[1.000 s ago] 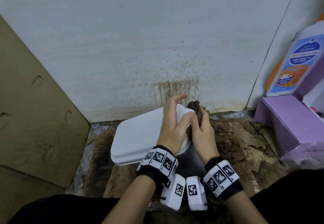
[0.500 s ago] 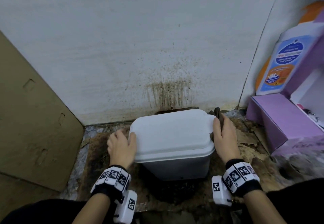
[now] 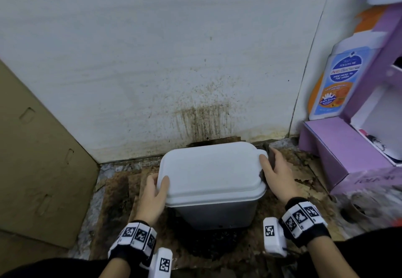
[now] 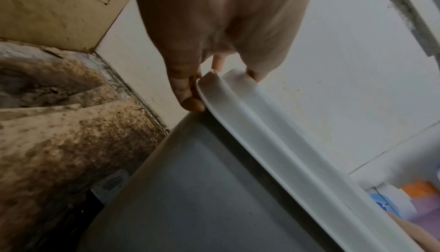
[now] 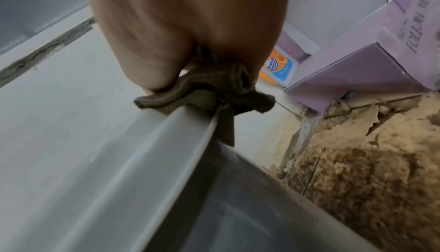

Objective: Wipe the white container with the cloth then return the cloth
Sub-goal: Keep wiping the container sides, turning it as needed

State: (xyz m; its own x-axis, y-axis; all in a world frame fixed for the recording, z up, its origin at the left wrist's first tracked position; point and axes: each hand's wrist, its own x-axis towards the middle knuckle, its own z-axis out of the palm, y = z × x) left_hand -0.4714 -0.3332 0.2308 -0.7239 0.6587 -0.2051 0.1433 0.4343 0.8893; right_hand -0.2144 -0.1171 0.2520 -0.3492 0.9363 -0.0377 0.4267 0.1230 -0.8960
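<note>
The white container (image 3: 212, 175) stands upright on the floor against the wall, its lid on top and its grey body below. My left hand (image 3: 159, 185) grips the lid's left edge, thumb on top and fingers (image 4: 188, 94) under the rim (image 4: 262, 124). My right hand (image 3: 268, 164) holds a dark brown cloth (image 3: 270, 154) bunched against the lid's right edge. In the right wrist view the cloth (image 5: 214, 90) is squeezed between thumb and fingers and drapes over the lid's rim (image 5: 185, 124). Most of the cloth is hidden by the hand in the head view.
A stained white wall (image 3: 174, 60) rises just behind the container. Brown cardboard (image 3: 32, 158) leans at the left. A purple box (image 3: 339, 153) with a printed bottle picture (image 3: 339, 82) stands at the right. The floor (image 3: 121, 190) is covered in dirty, torn cardboard.
A second ago both hands were together over the tilted lid with the cloth. They have since moved apart to the lid's two sides, and the container now stands level.
</note>
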